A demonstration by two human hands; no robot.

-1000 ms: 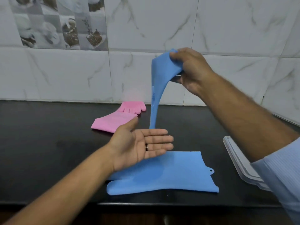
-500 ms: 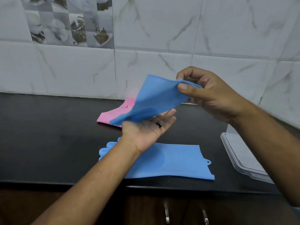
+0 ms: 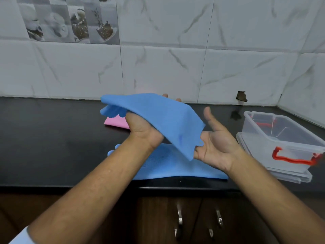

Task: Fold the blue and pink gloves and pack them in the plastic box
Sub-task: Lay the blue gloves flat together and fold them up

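One blue glove (image 3: 158, 117) lies draped over my left hand (image 3: 142, 132), which holds it up from below above the counter; two fingertips show past its far edge. My right hand (image 3: 218, 145) is palm-up beside it, thumb raised apart, its fingertips touching the glove's cuff edge. A second blue glove (image 3: 168, 166) lies flat on the black counter under my hands, near the front edge. A pink glove (image 3: 115, 122) lies farther back, mostly hidden behind the held glove. The clear plastic box (image 3: 260, 131) with a red handle stands open at the right.
The box sits on its clear lid (image 3: 290, 176) near the counter's right front. A marble-tiled wall (image 3: 175, 67) runs along the back and right. The black counter (image 3: 52, 147) ends at a front edge above wooden cabinet doors with metal handles (image 3: 180, 219).
The held blue glove has come down and now drapes over my left hand. My right thumb has lifted off its cuff. The view has shifted, so the box now shows at right.
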